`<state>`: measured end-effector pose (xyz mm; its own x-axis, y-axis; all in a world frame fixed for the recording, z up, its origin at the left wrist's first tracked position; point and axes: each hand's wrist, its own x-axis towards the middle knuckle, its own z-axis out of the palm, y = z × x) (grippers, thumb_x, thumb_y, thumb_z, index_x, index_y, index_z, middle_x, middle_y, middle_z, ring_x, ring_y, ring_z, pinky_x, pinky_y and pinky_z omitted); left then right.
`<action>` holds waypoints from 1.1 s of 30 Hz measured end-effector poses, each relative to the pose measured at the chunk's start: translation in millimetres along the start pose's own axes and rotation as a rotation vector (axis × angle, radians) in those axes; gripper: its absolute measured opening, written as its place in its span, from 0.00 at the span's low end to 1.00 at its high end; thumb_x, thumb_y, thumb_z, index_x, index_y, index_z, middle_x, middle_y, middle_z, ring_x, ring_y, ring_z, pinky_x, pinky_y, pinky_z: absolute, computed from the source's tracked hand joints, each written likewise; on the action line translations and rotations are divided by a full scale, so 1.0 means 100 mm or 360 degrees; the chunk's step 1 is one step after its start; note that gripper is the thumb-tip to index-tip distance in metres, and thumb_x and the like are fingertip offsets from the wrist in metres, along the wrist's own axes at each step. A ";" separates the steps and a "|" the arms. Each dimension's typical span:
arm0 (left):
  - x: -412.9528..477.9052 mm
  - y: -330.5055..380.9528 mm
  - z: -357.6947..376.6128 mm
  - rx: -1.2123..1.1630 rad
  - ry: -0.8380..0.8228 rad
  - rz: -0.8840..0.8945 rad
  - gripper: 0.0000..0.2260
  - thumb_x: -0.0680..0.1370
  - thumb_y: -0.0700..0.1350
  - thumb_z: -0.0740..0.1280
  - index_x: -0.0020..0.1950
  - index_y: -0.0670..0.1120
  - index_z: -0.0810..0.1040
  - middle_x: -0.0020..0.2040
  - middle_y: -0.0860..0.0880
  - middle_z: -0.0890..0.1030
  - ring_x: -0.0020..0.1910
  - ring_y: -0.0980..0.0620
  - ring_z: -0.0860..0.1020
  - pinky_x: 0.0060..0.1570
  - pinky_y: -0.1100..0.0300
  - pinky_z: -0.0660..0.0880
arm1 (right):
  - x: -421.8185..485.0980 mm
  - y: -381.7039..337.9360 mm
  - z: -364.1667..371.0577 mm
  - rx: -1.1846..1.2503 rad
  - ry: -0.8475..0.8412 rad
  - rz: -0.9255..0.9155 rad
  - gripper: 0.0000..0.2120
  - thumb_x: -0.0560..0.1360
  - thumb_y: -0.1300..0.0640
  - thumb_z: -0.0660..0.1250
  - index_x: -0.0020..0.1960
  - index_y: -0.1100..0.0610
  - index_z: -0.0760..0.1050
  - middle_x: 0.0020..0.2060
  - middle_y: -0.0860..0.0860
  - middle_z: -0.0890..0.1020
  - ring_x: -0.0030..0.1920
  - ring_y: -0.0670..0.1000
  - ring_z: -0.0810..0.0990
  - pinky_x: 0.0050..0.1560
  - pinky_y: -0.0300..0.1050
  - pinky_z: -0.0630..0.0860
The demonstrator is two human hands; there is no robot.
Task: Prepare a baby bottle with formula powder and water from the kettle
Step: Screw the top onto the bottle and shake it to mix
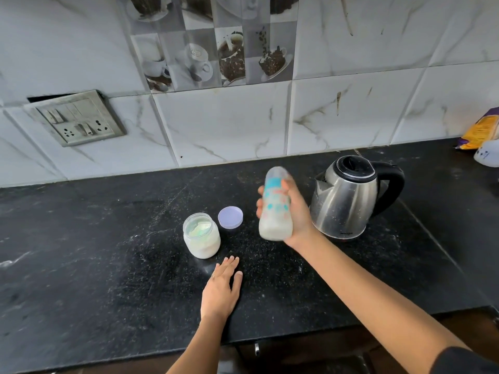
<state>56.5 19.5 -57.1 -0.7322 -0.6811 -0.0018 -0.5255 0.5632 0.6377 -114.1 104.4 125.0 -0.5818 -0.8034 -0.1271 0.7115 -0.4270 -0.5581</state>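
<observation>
Black countertop [108, 252] is touched by the flat, straight-fingered left hand [220, 290] while the baby bottle [275, 211] is gripped by the right hand [298, 214], fingers curled round it.

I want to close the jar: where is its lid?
Head view, centre: the lid lies on the counter, just behind and right of the open jar, left of the bottle the right hand holds.

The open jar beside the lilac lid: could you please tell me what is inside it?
The jar holds white powder, with a pale green shape, perhaps a scoop, lying on top. Whatever the powder buries is hidden.
</observation>
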 end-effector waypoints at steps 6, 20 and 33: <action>0.00 0.00 0.01 0.0002 0.0001 0.0004 0.18 0.81 0.54 0.58 0.72 0.58 0.68 0.73 0.58 0.65 0.75 0.55 0.57 0.70 0.59 0.60 | 0.09 -0.13 0.02 0.0204 0.0112 -0.0084 0.22 0.74 0.52 0.62 0.67 0.53 0.65 0.40 0.55 0.76 0.31 0.52 0.78 0.31 0.42 0.78; 0.00 0.00 0.00 -0.0001 0.0005 0.0023 0.18 0.81 0.54 0.59 0.72 0.57 0.68 0.73 0.57 0.66 0.75 0.55 0.58 0.71 0.61 0.58 | -0.05 0.19 -0.05 -0.0295 -0.0124 0.0080 0.23 0.73 0.53 0.64 0.68 0.46 0.66 0.43 0.57 0.78 0.33 0.55 0.78 0.32 0.46 0.77; 0.00 0.01 0.00 -0.0014 0.0005 0.0010 0.18 0.81 0.54 0.59 0.72 0.57 0.68 0.73 0.58 0.66 0.75 0.55 0.58 0.71 0.60 0.59 | 0.02 0.08 0.01 -0.0197 -0.0168 -0.0071 0.21 0.74 0.57 0.63 0.66 0.45 0.66 0.45 0.58 0.76 0.32 0.55 0.78 0.32 0.47 0.78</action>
<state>55.9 19.5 -56.5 -0.7339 -0.6792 0.0048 -0.5172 0.5634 0.6443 -109.3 99.3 120.8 -0.5623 -0.8268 -0.0164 0.6280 -0.4140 -0.6590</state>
